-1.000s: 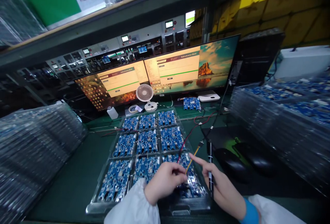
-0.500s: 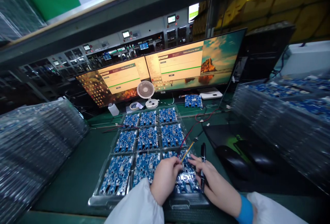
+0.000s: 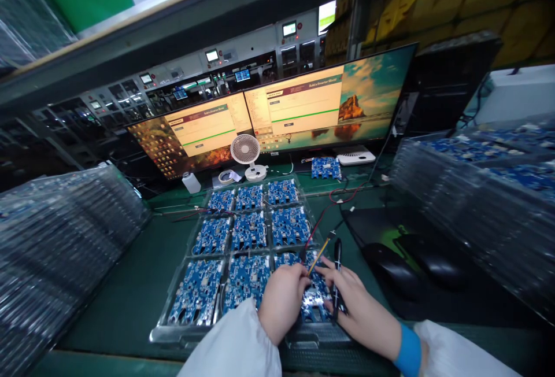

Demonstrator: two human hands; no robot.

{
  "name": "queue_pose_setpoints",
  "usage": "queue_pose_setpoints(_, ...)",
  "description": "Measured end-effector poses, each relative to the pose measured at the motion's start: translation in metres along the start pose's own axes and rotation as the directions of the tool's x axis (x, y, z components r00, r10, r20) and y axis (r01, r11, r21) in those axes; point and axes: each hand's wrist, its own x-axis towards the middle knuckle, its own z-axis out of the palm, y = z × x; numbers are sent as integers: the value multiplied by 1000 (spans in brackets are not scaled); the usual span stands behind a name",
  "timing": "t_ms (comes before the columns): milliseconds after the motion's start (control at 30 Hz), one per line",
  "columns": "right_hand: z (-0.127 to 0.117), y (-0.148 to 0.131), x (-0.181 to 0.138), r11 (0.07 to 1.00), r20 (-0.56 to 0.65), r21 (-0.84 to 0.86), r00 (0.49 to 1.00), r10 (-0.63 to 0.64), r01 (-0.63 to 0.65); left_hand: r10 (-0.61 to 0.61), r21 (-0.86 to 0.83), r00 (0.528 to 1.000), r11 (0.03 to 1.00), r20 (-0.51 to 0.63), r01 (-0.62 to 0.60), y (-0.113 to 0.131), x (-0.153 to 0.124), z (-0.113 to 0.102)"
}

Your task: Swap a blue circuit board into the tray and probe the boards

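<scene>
Both hands are down over the near right pocket of the clear tray point(image 3: 173, 307), and here is the picture. The left hand point(image 3: 281, 299) has its grip pinched together on the lower end of the yellow-and-red lead point(image 3: 319, 248), right above the circuit board point(image 3: 314, 296) in that pocket. The lead's long axis runs on a slant, up and away to the right from the pinch, toward a small connector and on into red and black wires that trail across the green tabletop point(image 3: 130, 290) toward the monitors point(image 3: 295, 111).

The right hand point(image 3: 355, 307) sits just right of that pinch, fingertips meeting the board, its grip closed around a black pen point(image 3: 336, 273). The pen points nearly straight away from the person, its long axis almost parallel with the tray's right edge.

Room to move: left of the grip lie eight more blue boards in their pockets, tightly packed. Right of the grip, beyond the tray's rim, there is a strip of bare tabletop, then a dark pad with two black mice point(image 3: 390, 267). Tall stacks of trays point(image 3: 56, 250) wall in the far left, and another stack point(image 3: 477, 192) the far right. Beyond the tray stands a small white fan point(image 3: 245, 154).
</scene>
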Motion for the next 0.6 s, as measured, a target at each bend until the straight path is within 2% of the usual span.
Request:
queue_pose_setpoints(200,1,1,-1,1000,-24,10,1000,-4,4,42,95,998,994,52,-47,4,0,0)
queue_pose_setpoints(300,4,5,-3,1000,-39,7,999,-22,22,65,78,996,995,56,-69,3,-4,-5)
queue_pose_setpoints(433,11,14,-5,999,-75,-5,997,-35,34,95,56,995,994,-31,-94,-5,-14,-33)
queue_pose_setpoints(500,14,17,-5,999,-82,-7,996,-38,38,48,184,997,982,-67,-35,-14,-19,-52)
queue_pose_setpoints(600,17,19,-4,999,-81,-5,996,-33,33,-23,405,997,913,-80,53,-32,-25,-76)
